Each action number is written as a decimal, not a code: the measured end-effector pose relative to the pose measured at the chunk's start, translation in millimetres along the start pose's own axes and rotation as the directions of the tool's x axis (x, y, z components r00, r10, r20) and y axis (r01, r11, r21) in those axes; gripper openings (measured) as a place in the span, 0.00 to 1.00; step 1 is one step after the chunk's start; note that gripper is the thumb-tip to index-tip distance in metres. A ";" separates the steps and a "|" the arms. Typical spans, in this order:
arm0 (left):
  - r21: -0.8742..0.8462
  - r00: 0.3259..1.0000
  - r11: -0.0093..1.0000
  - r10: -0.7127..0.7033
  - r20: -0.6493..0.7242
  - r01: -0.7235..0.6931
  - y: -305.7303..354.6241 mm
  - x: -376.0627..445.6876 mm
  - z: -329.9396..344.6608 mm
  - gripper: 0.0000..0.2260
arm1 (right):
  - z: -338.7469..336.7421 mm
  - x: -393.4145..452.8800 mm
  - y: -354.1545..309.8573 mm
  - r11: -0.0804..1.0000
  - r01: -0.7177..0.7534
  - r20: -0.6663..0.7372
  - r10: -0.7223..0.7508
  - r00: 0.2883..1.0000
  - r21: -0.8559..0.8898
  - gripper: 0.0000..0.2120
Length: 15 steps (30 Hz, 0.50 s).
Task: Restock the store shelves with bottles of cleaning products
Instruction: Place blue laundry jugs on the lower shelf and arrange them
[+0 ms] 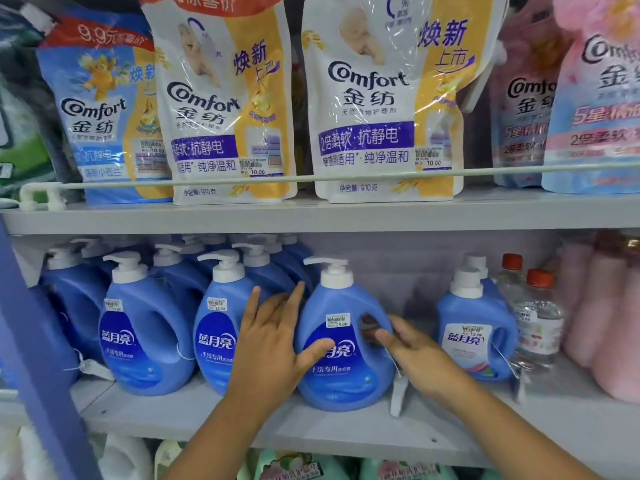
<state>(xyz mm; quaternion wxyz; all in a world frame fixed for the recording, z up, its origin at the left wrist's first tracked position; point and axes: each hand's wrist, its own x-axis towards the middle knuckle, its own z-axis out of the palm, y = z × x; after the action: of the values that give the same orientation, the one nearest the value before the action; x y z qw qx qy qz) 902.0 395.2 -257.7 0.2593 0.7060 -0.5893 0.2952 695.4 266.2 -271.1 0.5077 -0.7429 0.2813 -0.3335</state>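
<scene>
Gripping the handle of the blue pump bottle [341,344], my right hand [414,351] has its fingers hooked through the handle opening on the bottle's right side. My left hand [273,336] lies flat and spread against the bottle's left flank, fingers straight and pointing up, thumb across the front label. The bottle stands upright at the front of the middle shelf [214,415], its white pump nozzle pointing left and a price sticker above the label.

Just left of my left hand stands a second blue bottle [218,327], partly covered by my fingers, and beyond it a third [145,330], with more of the same behind them in rows. To the right, past a bare stretch of shelf, I see a smaller blue bottle [476,327] with a white label, then clear bottles with red caps [535,317] and pink bottles [595,317] at the edge.

On the upper shelf [311,216], Comfort refill pouches [381,98] in white, blue and pink stand behind a thin rail [346,176]. Below, green bottles [301,467] show at the bottom edge.
</scene>
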 end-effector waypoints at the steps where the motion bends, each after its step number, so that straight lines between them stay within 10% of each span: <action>1: -0.011 1.000 1.000 0.000 -0.021 0.000 1.9 -1.0 3.0 0.39 | 1.9 -1.0 1.2 1.000 0.003 -0.005 -0.003 1.000 -0.022 0.11; 8: -0.328 0.942 0.935 -0.226 -0.250 0.137 44.3 -21.1 7.3 0.27 | -11.7 -24.1 22.1 0.985 0.063 0.159 -0.037 0.987 -0.162 0.18; 11: -0.343 0.881 0.939 -0.156 -0.446 -0.007 99.3 -33.2 6.8 0.18 | -40.6 -42.7 24.7 0.975 0.105 0.092 -0.088 0.992 -0.198 0.21; 15: -0.633 0.974 0.771 -0.081 -0.213 -0.075 162.1 -18.0 20.0 0.11 | -91.6 -70.3 15.4 0.974 0.113 -0.118 -0.138 0.983 -0.199 0.13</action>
<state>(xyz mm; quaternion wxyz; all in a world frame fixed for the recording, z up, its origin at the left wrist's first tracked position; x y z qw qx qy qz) 742.2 365.4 -281.6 0.5493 0.5386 -0.6194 0.1568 579.1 262.5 -276.4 0.3923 -0.7811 0.2971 -0.3844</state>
